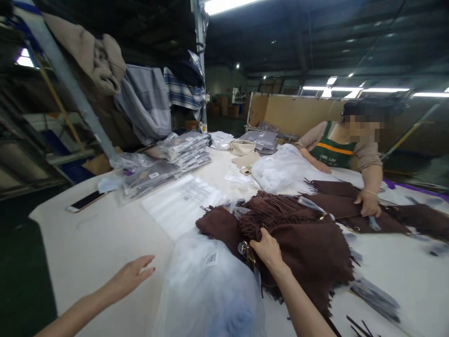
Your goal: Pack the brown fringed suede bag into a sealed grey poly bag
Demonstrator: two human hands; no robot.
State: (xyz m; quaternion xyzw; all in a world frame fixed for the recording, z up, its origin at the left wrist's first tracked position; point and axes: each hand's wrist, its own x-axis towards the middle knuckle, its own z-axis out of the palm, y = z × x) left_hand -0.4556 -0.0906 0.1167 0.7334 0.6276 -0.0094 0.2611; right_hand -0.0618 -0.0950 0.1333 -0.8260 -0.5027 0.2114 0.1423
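Observation:
My right hand point(267, 249) is closed on the edge of a dark brown fringed bag point(308, 248), beside gold-coloured hardware partly wrapped in clear plastic. More brown fringed material point(273, 208) is heaped just behind it. Over the white table at the left, my left hand point(135, 276) is empty, its fingers apart. Between the two hands stands a large clear plastic bag point(210, 285) with a barcode label and pale blue contents. Behind that, a flat white plastic sheet or bag point(182, 201) with printing lies on the table.
Across the table a co-worker point(336, 145) rests a hand on other brown pieces point(351, 208). Plastic-wrapped grey packs point(189, 150) are stacked at the back left. A phone point(86, 201) lies near the left edge. A white plastic bundle point(282, 168) sits mid-table; garments point(145, 100) hang behind.

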